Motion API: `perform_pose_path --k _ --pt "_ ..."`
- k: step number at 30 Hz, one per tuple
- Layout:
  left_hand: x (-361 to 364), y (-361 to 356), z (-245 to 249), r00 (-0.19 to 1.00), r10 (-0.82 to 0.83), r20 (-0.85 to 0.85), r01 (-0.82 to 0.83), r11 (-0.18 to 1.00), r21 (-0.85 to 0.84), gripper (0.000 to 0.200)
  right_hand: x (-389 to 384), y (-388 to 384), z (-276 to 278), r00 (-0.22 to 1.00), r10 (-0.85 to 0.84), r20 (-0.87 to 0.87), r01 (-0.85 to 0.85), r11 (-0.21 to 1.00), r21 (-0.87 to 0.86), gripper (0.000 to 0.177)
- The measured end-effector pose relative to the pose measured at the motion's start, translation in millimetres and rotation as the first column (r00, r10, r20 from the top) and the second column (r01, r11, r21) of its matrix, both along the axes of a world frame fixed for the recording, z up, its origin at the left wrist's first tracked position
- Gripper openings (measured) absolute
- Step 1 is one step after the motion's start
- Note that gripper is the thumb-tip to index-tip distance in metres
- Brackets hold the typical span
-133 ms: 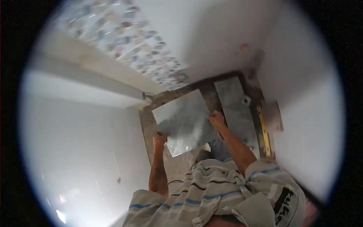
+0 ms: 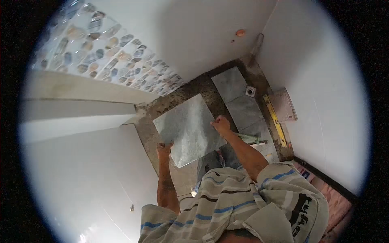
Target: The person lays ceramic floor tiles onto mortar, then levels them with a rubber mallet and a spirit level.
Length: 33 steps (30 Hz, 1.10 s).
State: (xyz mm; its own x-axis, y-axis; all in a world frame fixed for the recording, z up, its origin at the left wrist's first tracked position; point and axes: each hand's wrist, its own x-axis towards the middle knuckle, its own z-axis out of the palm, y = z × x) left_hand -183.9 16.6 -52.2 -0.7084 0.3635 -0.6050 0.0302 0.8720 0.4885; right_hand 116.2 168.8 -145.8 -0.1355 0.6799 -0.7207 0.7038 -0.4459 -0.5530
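Note:
A square grey marbled floor tile [image 2: 187,131] is held out in front of me over the rough floor. My left hand [image 2: 164,150] grips its left edge, fingers closed at the rim. On the opposite edge, my right hand [image 2: 221,124] is closed around the side of the tile. Beyond its right side, several grey tiles [image 2: 243,108] lie on the floor in a row. A square drain [image 2: 251,91] with a round opening sits at their edge.
A yellow spirit level [image 2: 275,121] lies along the right wall beside a box-like object [image 2: 283,105]. A green-handled tool [image 2: 251,138] rests on the laid tiles. Bare rough mortar [image 2: 152,111] borders the walls. A pebble-patterned tile band [image 2: 109,52] runs along the upper left wall.
The view has shifted, so the surroundings appear further left and sharper. Both hands keep their hold on the tile.

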Motion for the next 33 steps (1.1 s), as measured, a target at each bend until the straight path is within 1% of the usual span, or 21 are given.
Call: perform_pose_path --k 1,2,4,5,7,9,10,11,12,13,14,15,16,17,18,19,21,25,27,31,33 --pt "-22.3 -0.7 6.4 1.000 0.009 -0.022 -0.009 1.000 0.005 0.039 -19.7 -8.3 -5.5 0.993 0.118 0.028 -0.120 0.987 0.103 0.031" --pt "38.6 118.9 -26.5 1.000 -0.024 -0.017 0.026 0.991 0.134 0.041 19.1 92.5 -43.5 0.988 0.083 0.129 -0.113 0.962 0.248 0.031" --pt "17.5 123.1 -73.6 0.998 -0.046 0.048 0.040 0.991 0.126 0.041 20.6 90.5 -53.6 0.998 -0.018 0.063 -0.001 0.955 0.296 0.030" --pt "10.9 118.9 -98.3 0.994 -0.057 0.095 0.045 0.991 0.125 0.042 25.8 84.2 -57.2 0.996 -0.031 0.086 0.006 0.959 0.283 0.030" --pt "-3.6 141.0 -146.0 0.991 -0.114 0.068 0.107 0.990 0.095 0.041 23.6 97.9 -86.2 0.960 -0.276 -0.053 0.278 0.959 0.058 0.026" --pt "7.7 163.7 -210.0 0.985 -0.164 0.059 0.161 0.985 0.055 0.040 34.8 80.8 -151.8 0.921 -0.376 -0.103 0.379 0.926 0.001 0.025" --pt "5.0 188.7 -243.2 0.985 -0.127 0.121 0.119 0.990 0.073 0.038 31.5 92.9 -194.6 0.865 -0.466 -0.188 0.462 0.884 -0.064 0.024" --pt "6.8 195.3 -267.0 0.979 -0.081 0.186 0.071 0.996 0.060 0.036 35.6 103.8 -229.1 0.865 -0.473 -0.168 0.467 0.881 -0.074 0.024" --pt "20.8 215.0 -283.5 0.975 -0.094 0.200 0.099 0.995 -0.018 0.035 42.8 115.9 -260.4 0.918 -0.377 -0.122 0.376 0.926 -0.036 0.025" --pt "20.6 224.1 -325.5 0.961 -0.190 0.203 0.187 0.982 0.034 0.034 46.7 131.3 -297.0 0.960 -0.268 -0.082 0.269 0.963 0.004 0.025" --pt "21.1 232.2 -367.9 0.938 -0.284 0.201 0.271 0.958 0.092 0.033 56.8 138.8 -350.3 0.959 -0.263 -0.106 0.274 0.956 0.106 0.025" --pt "18.0 239.7 -415.9 0.945 -0.265 0.194 0.246 0.962 0.116 0.033 55.1 157.9 -378.6 0.956 -0.258 -0.137 0.283 0.936 0.208 0.025" --pt "9.3 252.0 -456.1 0.952 -0.252 0.173 0.229 0.963 0.144 0.035 50.9 182.7 -404.0 0.939 -0.303 -0.165 0.321 0.942 0.095 0.024" --pt "8.7 269.8 -481.9 0.931 -0.358 0.070 0.353 0.933 0.074 0.040 47.0 212.4 -400.3 0.921 -0.357 -0.157 0.356 0.934 -0.032 0.024" --pt "10.0 281.7 -504.0 0.884 -0.468 -0.019 0.468 0.884 -0.001 0.046 48.1 225.3 -434.5 0.938 -0.310 -0.155 0.321 0.945 0.057 0.023" --pt "6.3 279.9 -537.1 0.885 -0.465 -0.008 0.465 0.885 0.008 0.046 49.1 243.9 -470.1 0.955 -0.252 -0.159 0.277 0.947 0.163 0.023" --pt "-5.7 292.5 -600.7 0.782 -0.581 -0.226 0.619 0.765 0.178 0.047 50.9 284.3 -546.9 0.975 -0.123 -0.185 0.183 0.915 0.359 0.022" --pt "5.2 362.9 -597.1 0.859 -0.423 -0.288 0.485 0.852 0.194 0.045 38.1 366.0 -535.7 0.976 -0.013 -0.217 0.090 0.932 0.350 0.020" --pt "-12.9 376.8 -610.1 0.913 -0.404 -0.057 0.403 0.868 0.290 0.045 33.9 390.7 -510.6 0.911 -0.079 -0.404 0.119 0.990 0.074 0.018" --pt "-10.3 396.7 -610.5 0.922 -0.370 -0.117 0.388 0.873 0.297 0.048 40.2 422.6 -524.1 0.838 0.012 -0.546 0.028 0.997 0.065 0.016" --pt "-20.5 397.8 -634.6 0.873 -0.441 -0.206 0.487 0.787 0.379 0.048 38.9 427.8 -535.6 0.779 0.035 -0.626 -0.051 0.999 -0.007 0.013"
